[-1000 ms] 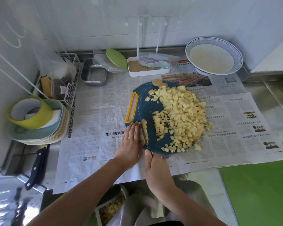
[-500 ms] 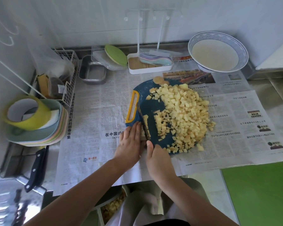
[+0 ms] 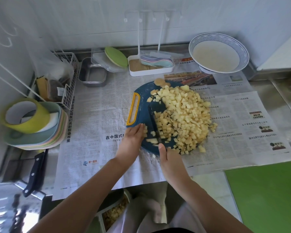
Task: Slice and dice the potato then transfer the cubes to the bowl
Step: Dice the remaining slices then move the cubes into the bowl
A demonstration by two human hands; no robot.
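Gripping the knife [image 3: 156,108] handle, right hand [image 3: 170,158] fingers curl at the board's [image 3: 141,101] near edge; left hand [image 3: 133,138] fingers lie straight, together. Heaped potato cubes [image 3: 183,115] cover the board; bowl [image 3: 244,54] beyond it.

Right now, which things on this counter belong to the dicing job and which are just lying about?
In the job: potato cubes, blue cutting board, knife in the right hand, left hand at the board's edge, blue-rimmed bowl.
Lying about: spare knife, stack of plates, yellow ring, metal tray, wire rack, green mat.
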